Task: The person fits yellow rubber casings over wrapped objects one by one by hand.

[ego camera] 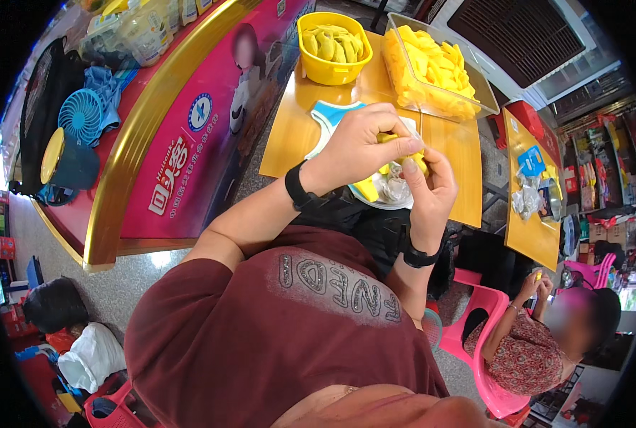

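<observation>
My left hand (363, 142) and my right hand (430, 179) meet above the near edge of a wooden table (291, 139). Their fingertips pinch a small, soft yellow piece (418, 159), partly hidden by the fingers; its exact kind is unclear. Below them, a shallow, light-rimmed dish (385, 205) holds crumpled clear plastic (396, 188) and another yellow piece (368, 189). A blue and white item (337, 111) lies partly behind my left hand. Farther back stand a yellow plastic tub (333, 72) of darker yellow pieces and a clear plastic bin (484, 101) heaped with bright yellow pieces (430, 64).
A pink counter with a gold edge (128, 144) stands left, bearing a blue fan (81, 116) and bottles. At right, a second wooden table (532, 235) holds a metal bowl (551, 199). Near it, another person (532, 342) sits on a pink plastic chair (484, 342), hands raised.
</observation>
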Action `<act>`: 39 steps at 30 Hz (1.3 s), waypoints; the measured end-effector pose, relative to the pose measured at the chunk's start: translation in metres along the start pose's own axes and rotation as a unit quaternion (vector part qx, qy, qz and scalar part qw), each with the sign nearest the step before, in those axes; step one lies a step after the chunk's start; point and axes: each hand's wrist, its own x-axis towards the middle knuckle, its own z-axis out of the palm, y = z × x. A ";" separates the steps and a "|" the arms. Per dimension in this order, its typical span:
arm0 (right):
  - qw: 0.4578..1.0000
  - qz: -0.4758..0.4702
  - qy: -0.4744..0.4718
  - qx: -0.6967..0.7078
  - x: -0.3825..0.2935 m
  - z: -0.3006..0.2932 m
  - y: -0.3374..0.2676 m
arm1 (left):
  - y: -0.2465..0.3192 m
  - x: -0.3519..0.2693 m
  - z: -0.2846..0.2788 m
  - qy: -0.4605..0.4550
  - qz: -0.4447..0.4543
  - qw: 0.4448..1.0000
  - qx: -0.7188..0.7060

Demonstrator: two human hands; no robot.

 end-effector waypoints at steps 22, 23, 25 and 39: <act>0.965 0.236 -0.115 -0.016 0.060 0.027 0.048 | -0.053 -0.030 -0.075 -0.018 -0.312 0.933 -0.177; 0.964 0.244 -0.110 -0.007 0.062 0.029 0.051 | -0.056 -0.031 -0.076 -0.011 -0.294 0.941 -0.167; 0.965 0.240 -0.108 -0.007 0.062 0.033 0.055 | -0.060 -0.036 -0.077 -0.004 -0.279 0.948 -0.157; 0.994 0.106 -0.025 0.010 0.031 0.062 0.051 | -0.060 -0.042 -0.053 0.138 -0.337 0.861 -0.355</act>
